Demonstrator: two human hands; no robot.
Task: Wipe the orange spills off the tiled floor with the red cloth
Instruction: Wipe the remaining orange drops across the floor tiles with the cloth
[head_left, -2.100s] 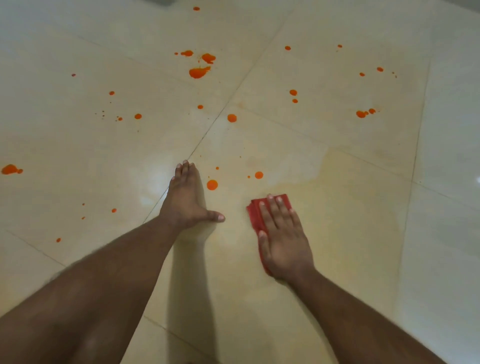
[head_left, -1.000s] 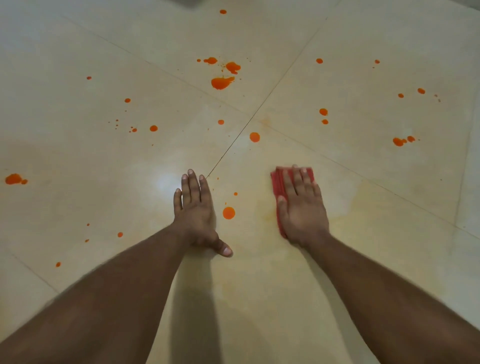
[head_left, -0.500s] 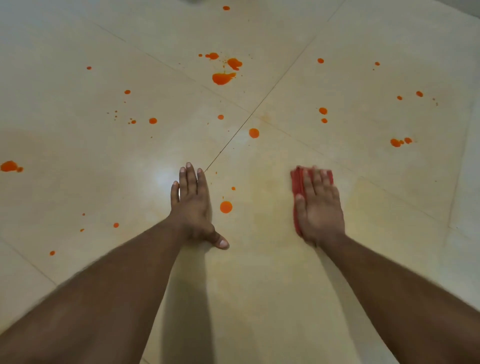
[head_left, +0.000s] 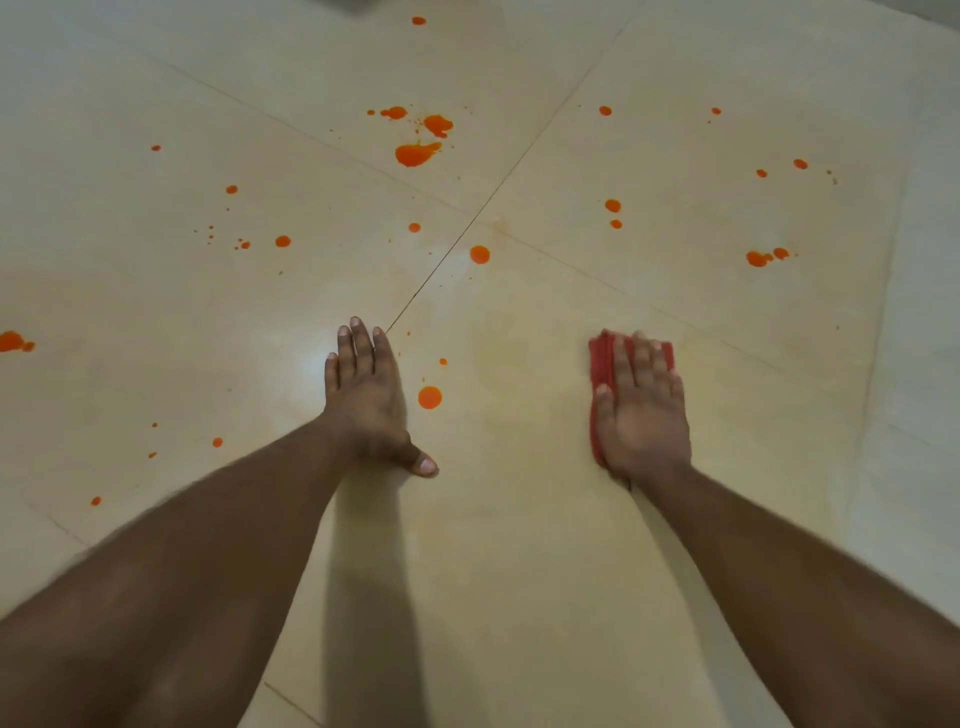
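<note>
Cloth (head_left: 602, 358), red and folded, lies pinned on the tiled floor (head_left: 519, 571) under my flat, spread right hand (head_left: 641, 415), mid-wipe. My left hand (head_left: 363, 395) is splayed empty, bracing. I judge the round spill (head_left: 429, 397) just right of that hand comes next: sweep leftward. Since half a second ago the cloth has slid further right.

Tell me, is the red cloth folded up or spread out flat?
Folded or bunched: the red cloth is compact, showing only around the right hand pressing it.
</note>
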